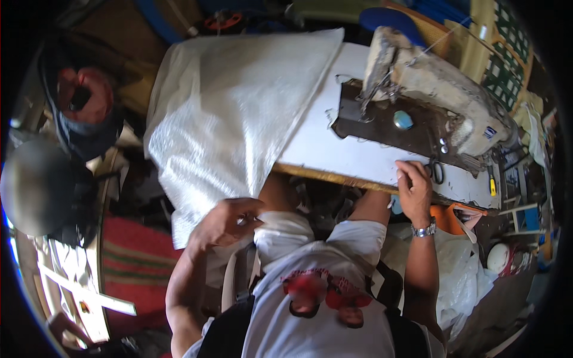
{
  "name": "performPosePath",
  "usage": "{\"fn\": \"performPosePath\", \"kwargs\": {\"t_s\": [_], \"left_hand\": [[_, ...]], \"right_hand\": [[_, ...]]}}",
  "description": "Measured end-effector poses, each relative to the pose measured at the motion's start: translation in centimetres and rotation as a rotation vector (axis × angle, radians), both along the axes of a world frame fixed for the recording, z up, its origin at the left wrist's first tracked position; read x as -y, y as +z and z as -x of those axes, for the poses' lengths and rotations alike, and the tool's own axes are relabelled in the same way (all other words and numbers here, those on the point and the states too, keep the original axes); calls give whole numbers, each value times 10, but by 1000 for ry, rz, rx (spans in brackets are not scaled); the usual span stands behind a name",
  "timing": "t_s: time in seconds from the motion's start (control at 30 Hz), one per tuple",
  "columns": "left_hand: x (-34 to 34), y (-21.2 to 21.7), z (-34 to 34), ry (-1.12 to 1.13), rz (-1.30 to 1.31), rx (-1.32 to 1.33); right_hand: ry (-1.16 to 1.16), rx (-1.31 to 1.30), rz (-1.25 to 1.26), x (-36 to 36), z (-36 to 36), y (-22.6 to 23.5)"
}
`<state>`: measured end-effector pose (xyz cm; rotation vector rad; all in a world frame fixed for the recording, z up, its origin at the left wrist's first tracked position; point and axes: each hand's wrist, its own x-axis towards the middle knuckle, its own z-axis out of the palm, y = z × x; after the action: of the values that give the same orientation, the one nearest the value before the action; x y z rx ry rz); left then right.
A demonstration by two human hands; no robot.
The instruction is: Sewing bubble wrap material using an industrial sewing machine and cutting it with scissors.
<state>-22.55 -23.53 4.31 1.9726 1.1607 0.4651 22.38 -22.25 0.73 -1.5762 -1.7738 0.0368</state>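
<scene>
A large translucent white woven plastic sheet [227, 101] covers the left part of the white tabletop [334, 152] and hangs over its front edge toward my lap. My left hand [227, 222] is just in front of the hanging sheet, fingers bent and apart, nothing visible in them. At the table's front edge rests my right hand [414, 190], its fingers loosely curved on the top and apart. Black-handled scissors [437, 172] lie right beside those fingertips. An old, worn sewing machine [441, 74] stands behind, with a small light-blue round object [403, 120] on its dark bed plate.
A yellow screwdriver [493, 184] lies at the table's right end. An orange item [450, 219] hangs below the front edge. Crumpled plastic sheeting [462, 274] is on the floor at right. At far left is another person [57, 197], beside a red striped cloth [140, 262].
</scene>
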Motion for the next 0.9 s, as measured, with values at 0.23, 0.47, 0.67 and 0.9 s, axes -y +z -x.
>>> {"fn": "performPosePath", "kwargs": {"t_s": [0.23, 0.47, 0.67, 0.9], "left_hand": [[-25, 63, 24, 105, -94, 260], [-143, 121, -32, -206, -572, 31], [-213, 42, -108, -344, -652, -297], [-237, 28, -139, -265, -539, -611]], "right_hand": [[114, -360, 112, 19, 37, -6], [915, -769, 820, -19, 195, -105], [882, -1331, 809, -18, 299, -94], [784, -952, 783, 42, 142, -37]]}}
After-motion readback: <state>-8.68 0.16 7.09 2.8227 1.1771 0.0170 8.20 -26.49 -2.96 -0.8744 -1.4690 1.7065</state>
